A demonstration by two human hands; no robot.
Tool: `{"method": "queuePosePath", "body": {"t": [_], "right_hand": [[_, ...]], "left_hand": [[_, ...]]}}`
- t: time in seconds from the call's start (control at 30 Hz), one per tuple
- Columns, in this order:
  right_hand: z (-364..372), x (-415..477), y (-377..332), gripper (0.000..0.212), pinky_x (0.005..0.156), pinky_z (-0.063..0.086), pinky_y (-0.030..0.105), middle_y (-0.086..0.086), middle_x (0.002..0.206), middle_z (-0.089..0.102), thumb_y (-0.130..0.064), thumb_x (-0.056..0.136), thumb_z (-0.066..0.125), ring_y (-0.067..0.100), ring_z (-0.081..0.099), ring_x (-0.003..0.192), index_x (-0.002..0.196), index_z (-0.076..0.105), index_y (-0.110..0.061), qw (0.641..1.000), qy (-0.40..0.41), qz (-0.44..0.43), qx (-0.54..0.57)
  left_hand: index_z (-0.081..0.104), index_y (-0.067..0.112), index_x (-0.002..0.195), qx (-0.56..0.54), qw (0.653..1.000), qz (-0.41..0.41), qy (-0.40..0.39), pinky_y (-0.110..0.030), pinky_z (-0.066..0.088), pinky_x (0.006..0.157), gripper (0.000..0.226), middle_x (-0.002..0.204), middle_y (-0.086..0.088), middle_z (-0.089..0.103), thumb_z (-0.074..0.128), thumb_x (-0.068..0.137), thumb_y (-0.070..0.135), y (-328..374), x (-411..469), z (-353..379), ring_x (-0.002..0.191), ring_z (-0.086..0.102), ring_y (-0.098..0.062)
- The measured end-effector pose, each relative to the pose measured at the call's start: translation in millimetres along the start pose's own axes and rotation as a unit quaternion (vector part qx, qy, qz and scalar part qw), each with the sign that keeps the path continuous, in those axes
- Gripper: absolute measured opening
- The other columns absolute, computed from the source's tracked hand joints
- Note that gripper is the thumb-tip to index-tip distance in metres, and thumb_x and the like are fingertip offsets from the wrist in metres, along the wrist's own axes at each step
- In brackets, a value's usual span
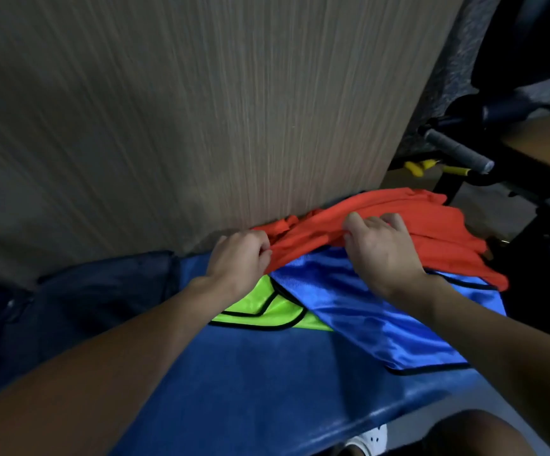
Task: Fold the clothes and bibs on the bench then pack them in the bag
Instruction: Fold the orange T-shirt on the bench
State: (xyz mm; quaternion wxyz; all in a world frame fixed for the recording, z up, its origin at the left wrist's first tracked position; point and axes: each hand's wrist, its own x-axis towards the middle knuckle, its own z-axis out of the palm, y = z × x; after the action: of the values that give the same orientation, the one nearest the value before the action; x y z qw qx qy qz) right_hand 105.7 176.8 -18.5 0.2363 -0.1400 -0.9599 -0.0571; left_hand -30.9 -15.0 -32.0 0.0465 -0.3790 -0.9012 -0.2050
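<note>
An orange garment (431,228) lies bunched at the back of the blue padded bench (267,383), against the wooden panel. My left hand (239,258) grips its left edge with curled fingers. My right hand (382,245) pinches a fold near its middle. Under the orange cloth lies a shiny blue bib (365,311) with black trim, spread toward the bench's right edge. A neon green bib (267,311) with black trim lies partly under the blue one. A dark navy bag (86,307) sits on the bench to the left.
A tall wood-grain panel (201,110) stands right behind the bench. Black gym equipment with a grey-gripped bar (457,151) and yellow clips (415,168) is at the right. My knee (474,432) and a white shoe (370,437) show below the bench's front edge.
</note>
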Motion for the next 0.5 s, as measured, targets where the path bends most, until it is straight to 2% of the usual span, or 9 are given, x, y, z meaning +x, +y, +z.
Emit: {"method": "queuePosePath", "body": {"t": [0.1, 0.17, 0.27, 0.4, 0.5], "right_hand": [[-24, 11, 4, 0.008, 0.073, 0.041, 0.044, 0.010, 0.066, 0.062, -0.006, 0.088, 0.057, 0.034, 0.060, 0.065, 0.088, 0.051, -0.010, 0.998, 0.035, 0.016, 0.043], [-44, 19, 7, 0.007, 0.074, 0.040, 0.044, 0.012, 0.070, 0.064, -0.007, 0.090, 0.055, 0.035, 0.061, 0.068, 0.089, 0.049, -0.010, 0.997, 0.056, 0.021, 0.046], [-79, 29, 6, 0.005, 0.076, 0.039, 0.044, 0.015, 0.074, 0.065, -0.009, 0.093, 0.052, 0.036, 0.061, 0.071, 0.090, 0.049, -0.009, 0.995, 0.085, 0.030, 0.037], [-131, 36, -6, 0.004, 0.074, 0.038, 0.043, 0.016, 0.074, 0.065, -0.011, 0.095, 0.050, 0.037, 0.060, 0.068, 0.092, 0.051, -0.008, 0.988, 0.145, 0.014, 0.044], [-170, 35, -22, 0.006, 0.075, 0.041, 0.045, 0.017, 0.074, 0.065, -0.011, 0.095, 0.047, 0.039, 0.060, 0.068, 0.095, 0.052, -0.007, 0.979, 0.191, 0.000, 0.077]], "left_hand": [[0.064, 0.017, 0.086, -0.124, 0.989, -0.019, 0.077, -0.044, 0.052, 0.072, 0.008, 0.077, -0.004, 0.070, 0.062, 0.093, 0.020, 10, -2, -19, 0.080, 0.066, -0.032], [0.064, 0.015, 0.085, -0.181, 0.975, -0.011, 0.129, -0.043, 0.051, 0.068, 0.007, 0.070, 0.002, 0.065, 0.063, 0.093, 0.015, 20, -2, -41, 0.072, 0.063, -0.024], [0.064, 0.017, 0.084, -0.211, 0.961, 0.013, 0.180, -0.040, 0.050, 0.069, 0.009, 0.067, 0.010, 0.059, 0.063, 0.092, 0.014, 36, -3, -84, 0.068, 0.060, -0.015], [0.062, 0.022, 0.085, -0.231, 0.947, 0.034, 0.222, -0.042, 0.052, 0.073, 0.007, 0.070, 0.011, 0.059, 0.061, 0.092, 0.020, 53, -13, -140, 0.073, 0.062, -0.020], [0.062, 0.022, 0.086, -0.231, 0.939, 0.049, 0.251, -0.043, 0.053, 0.072, 0.006, 0.070, 0.010, 0.058, 0.059, 0.091, 0.024, 60, -28, -178, 0.070, 0.060, -0.017]]}}
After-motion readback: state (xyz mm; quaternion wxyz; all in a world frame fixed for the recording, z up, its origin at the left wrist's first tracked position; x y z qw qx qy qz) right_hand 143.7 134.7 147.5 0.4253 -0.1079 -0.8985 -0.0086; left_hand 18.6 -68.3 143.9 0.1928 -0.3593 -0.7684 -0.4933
